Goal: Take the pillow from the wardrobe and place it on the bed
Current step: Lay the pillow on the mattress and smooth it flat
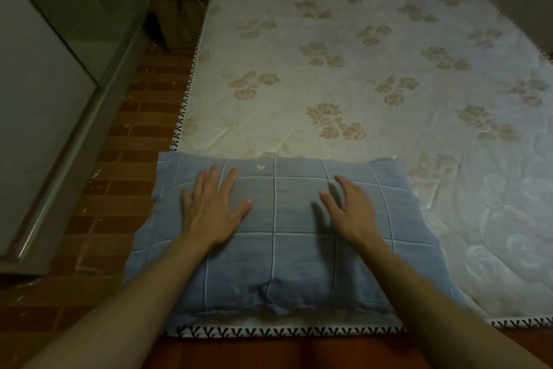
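A blue pillow with thin white grid lines lies flat at the near left corner of the bed, its left edge hanging a little past the mattress side. My left hand rests palm down on the pillow's left half, fingers spread. My right hand sits on or just above the right half, fingers apart and slightly curled, casting a shadow to its left. Neither hand holds anything. The wardrobe stands at the left, pale grey.
The mattress has a cream floral cover with a black-and-white stitched border. A brick-pattern floor strip runs between bed and wardrobe. A small wooden nightstand stands at the far left corner of the bed.
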A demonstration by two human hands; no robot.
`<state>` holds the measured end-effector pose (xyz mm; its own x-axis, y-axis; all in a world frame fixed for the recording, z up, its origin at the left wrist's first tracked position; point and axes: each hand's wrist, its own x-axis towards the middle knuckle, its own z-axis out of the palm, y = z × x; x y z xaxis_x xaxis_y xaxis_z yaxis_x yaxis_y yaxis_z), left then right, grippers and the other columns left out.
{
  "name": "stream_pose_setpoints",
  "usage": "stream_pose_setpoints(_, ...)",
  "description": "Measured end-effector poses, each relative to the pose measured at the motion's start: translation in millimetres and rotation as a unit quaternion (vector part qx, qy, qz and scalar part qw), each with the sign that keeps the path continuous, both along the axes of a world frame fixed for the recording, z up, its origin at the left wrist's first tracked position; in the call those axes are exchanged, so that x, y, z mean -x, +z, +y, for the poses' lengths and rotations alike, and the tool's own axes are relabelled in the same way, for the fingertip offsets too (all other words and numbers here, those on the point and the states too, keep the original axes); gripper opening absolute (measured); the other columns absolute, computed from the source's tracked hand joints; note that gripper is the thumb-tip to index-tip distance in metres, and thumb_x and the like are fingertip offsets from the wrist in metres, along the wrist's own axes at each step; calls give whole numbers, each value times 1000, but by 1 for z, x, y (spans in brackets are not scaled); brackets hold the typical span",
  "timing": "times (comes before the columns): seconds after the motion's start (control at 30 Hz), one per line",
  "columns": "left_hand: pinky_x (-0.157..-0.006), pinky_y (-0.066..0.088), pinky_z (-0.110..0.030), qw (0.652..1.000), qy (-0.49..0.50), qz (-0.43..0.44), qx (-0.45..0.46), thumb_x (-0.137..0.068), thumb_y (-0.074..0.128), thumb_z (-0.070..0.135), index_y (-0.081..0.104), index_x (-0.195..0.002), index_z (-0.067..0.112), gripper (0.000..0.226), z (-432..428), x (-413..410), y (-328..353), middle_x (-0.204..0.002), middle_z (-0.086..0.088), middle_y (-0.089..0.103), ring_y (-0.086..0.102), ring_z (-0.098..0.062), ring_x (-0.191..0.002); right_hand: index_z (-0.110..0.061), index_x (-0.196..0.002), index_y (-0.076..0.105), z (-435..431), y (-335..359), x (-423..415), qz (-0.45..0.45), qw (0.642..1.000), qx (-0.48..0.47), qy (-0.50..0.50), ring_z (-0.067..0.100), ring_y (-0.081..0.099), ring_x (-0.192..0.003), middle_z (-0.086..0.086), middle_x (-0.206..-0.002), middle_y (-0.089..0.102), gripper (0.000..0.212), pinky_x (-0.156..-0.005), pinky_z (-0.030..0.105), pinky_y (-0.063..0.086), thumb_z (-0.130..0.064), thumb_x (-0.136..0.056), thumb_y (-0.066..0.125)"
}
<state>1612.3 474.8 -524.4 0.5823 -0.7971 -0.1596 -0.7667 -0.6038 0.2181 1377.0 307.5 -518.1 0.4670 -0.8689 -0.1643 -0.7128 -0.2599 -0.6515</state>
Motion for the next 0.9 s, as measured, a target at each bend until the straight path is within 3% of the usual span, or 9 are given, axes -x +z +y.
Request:
stream_pose_setpoints(0.1,-113,5,-65,998,31,24,-53,-69,21,93,1,-151,48,96,-18,-13,-13,-165,1,-6,-7,-29,-151,-38,-152,19,-22,-15,-13,159,986,10,57,33,9,-150,6,-164,12,80,-117,59,6,-77,-84,36)
stream_pose_setpoints(0.23,-111,7,-70,991,20,66,-118,-59,18,99,0,-148,54,102,-42,-32,-31,-165,5,-3,-4,-30,-151,-44,-152,9,-47,-42,-32,245,964,-26,96,37,-1,-150,5,-166,2,88,-115,66,1,-87,-76,22)
stream_pose_setpoints(0.4,-110,9,-71,983,20,92,-157,-63,25,97,1,-148,55,97,-68,-47,-54,-165,5,-4,-5,-30,-151,-45,-151,12,-65,-73,-51,266,957,-70,98,38,-2,-150,5,-165,4,93,-113,68,-3,-91,-71,17)
stream_pose_setpoints(0.9,-106,7,-78,966,-1,109,-236,-67,31,93,-6,-147,56,96,-101,-65,-107,-164,4,-15,-12,-34,-150,-44,-150,19,-88,-117,-85,296,939,-137,110,43,-4,-148,8,-165,2,88,-111,71,-5,-86,-74,35)
